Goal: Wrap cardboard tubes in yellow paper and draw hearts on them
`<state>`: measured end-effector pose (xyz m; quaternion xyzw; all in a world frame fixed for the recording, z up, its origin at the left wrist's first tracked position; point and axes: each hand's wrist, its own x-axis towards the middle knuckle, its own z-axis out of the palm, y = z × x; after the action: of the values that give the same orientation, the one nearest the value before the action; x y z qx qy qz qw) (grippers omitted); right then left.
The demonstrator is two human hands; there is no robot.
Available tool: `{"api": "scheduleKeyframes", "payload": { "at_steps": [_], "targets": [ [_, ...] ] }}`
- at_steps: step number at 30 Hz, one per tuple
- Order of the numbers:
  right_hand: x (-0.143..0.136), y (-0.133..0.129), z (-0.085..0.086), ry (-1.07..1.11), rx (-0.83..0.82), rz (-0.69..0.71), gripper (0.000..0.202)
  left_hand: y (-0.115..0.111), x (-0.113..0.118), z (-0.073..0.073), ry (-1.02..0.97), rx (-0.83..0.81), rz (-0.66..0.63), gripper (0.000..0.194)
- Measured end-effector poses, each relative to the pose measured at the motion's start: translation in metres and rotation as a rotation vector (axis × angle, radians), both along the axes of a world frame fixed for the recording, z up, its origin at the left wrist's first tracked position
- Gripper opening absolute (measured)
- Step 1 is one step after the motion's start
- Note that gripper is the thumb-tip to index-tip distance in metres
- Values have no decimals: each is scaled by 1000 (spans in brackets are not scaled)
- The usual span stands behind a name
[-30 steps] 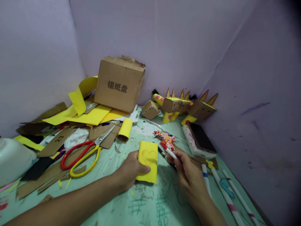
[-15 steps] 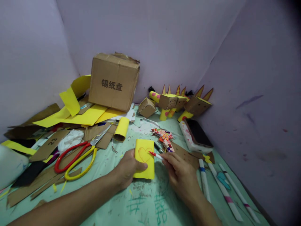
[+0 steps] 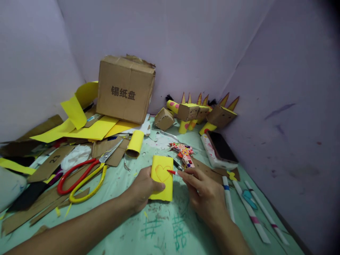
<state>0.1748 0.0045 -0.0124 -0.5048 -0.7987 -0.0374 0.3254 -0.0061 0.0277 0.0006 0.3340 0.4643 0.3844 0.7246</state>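
Observation:
My left hand (image 3: 145, 187) grips a yellow paper-covered cardboard tube (image 3: 162, 193) by its left side, thumb across the front. A heart outline (image 3: 162, 173) in orange-red is drawn on its face. In my right hand (image 3: 203, 191) is a red marker (image 3: 173, 172), pinched between thumb and fingers. Its red tip lies at the right side of the heart; whether it touches the paper I cannot tell. A second yellow tube (image 3: 135, 143) lies behind, its brown hollow end towards me.
Scissors (image 3: 102, 159) with red and yellow handles lie open at left, among cardboard and yellow paper (image 3: 92, 129). A cardboard box (image 3: 126, 92) stands behind. Cardboard animal figures (image 3: 191, 111) line the wall. At right are a phone (image 3: 221, 147) and several white markers (image 3: 249, 209).
The whole view has shifted slightly, so things appear a little further left and up. Both hands keep their holds, and the marker tip stays by the heart's right side.

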Motion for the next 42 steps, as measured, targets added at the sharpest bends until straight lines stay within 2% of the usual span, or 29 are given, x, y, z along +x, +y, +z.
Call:
{"api": "scheduleKeyframes", "payload": {
  "at_steps": [5, 9, 13, 17, 21, 24, 28, 32, 35, 39, 42],
  "targets": [
    [-5, -3, 8, -96, 31, 43, 38, -2, 1, 1, 17, 17, 10, 41],
    [-8, -6, 13, -157, 91, -71, 41, -2, 2, 2, 46, 31, 18, 42],
    [-6, -7, 12, -167, 43, -15, 41, -3, 3, 3, 49, 41, 10, 44],
    [-7, -8, 13, -173, 107, -98, 40, -4, 3, 2, 73, 48, 12, 45],
    [-12, -10, 16, -181, 120, -6, 40, -5, 3, 1, 99, 60, 6, 43],
    [-14, -11, 18, -179, 171, -90, 40, -5, 3, 0, 121, 75, -5, 44],
    [-18, -13, 18, -208, 208, -70, 41, -5, 3, -1, 153, 104, -20, 44],
    [-20, -15, 19, -198, 238, -145, 41, -4, 2, -2, 214, 146, -39, 44],
    [-21, -15, 18, -219, 227, -101, 40, -4, 1, -2, 208, 154, -46, 43],
    [-23, -15, 18, -182, 223, -148, 41, -4, 1, -1, 224, 148, -52, 44],
    [-24, -16, 18, -187, 219, -107, 41, -3, 1, -2, 200, 148, -59, 45]
  ]
}}
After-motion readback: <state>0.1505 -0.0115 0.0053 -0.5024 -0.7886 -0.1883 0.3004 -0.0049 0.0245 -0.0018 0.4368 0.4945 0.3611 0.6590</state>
